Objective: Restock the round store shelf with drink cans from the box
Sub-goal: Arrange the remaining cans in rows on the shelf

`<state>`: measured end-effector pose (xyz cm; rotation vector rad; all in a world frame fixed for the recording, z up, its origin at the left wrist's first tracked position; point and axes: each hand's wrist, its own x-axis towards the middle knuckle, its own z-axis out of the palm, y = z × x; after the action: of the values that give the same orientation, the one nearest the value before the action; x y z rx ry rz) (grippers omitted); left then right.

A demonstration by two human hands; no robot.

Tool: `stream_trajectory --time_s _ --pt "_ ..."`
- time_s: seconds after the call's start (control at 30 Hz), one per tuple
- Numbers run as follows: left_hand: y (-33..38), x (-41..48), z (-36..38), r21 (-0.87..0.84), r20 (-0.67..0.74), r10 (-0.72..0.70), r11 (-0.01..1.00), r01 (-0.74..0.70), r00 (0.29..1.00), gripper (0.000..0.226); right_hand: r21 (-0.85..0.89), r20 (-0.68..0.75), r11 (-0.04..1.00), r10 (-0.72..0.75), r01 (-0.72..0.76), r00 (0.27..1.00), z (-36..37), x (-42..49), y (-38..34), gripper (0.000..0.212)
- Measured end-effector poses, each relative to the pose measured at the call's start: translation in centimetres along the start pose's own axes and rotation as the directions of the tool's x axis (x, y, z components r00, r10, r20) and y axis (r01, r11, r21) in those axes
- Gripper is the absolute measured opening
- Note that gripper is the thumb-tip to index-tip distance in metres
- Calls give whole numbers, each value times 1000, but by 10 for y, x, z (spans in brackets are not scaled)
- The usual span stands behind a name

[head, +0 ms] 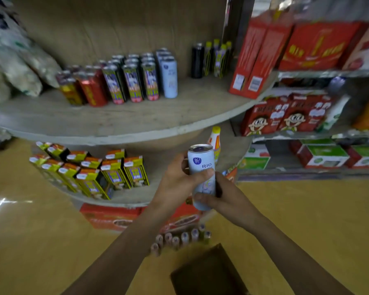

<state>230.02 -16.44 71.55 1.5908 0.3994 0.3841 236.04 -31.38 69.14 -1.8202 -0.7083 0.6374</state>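
A tall white drink can [201, 160] marked RIO is upright in front of me, below the round shelf's upper tier [136, 122]. My left hand [179, 182] wraps its middle and my right hand [219, 196] grips its lower part. On the upper tier stand rows of cans: red ones [92, 90], colourful ones [132, 81] and white ones [169, 78] like the one I hold. Several more cans [179, 239] stand on the floor beneath my arms. A dark brown box [207, 273] lies at the bottom, only partly seen.
The lower tier holds yellow cartons [90, 173] and an orange bottle [215, 139]. Red boxes [251, 60] stand at the upper tier's right edge, dark bottles [211, 58] behind. Straight shelves [307, 116] with red cartons fill the right. A red carton [109, 216] sits on the floor.
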Motion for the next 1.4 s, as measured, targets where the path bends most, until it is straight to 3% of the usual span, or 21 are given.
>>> stream_trajectory --time_s 0.23,0.53,0.63,0.8,0.9,1.03,1.3,1.4 --pt "45 42 -17 31 -48 88 996 -86 995 42 -71 -12 992 -108 107 994 -19 60 -36 54" --pt "59 132 -6 139 -182 174 979 -150 968 51 -230 76 948 -208 220 975 -72 163 -47 64" --pt "63 163 1 164 -228 197 973 -162 953 52 -309 113 914 -238 262 965 -89 199 -53 54" --pt "61 210 -2 170 -289 211 971 -167 934 65 -296 144 905 -275 306 951 -99 250 -59 49" --pt "54 226 -8 166 -280 206 972 -165 937 60 -290 136 905 -284 313 949 -92 271 -57 49" --pt "41 244 -16 154 -286 196 976 -157 938 54 -280 108 909 -290 309 951 -83 294 -53 46" --pt "26 280 -30 235 -262 189 963 -128 946 73 -247 47 922 -295 297 954 -76 330 -46 47" --pt "16 289 -32 263 -274 180 959 -106 945 71 -257 -8 923 -298 286 955 -69 339 -42 49"
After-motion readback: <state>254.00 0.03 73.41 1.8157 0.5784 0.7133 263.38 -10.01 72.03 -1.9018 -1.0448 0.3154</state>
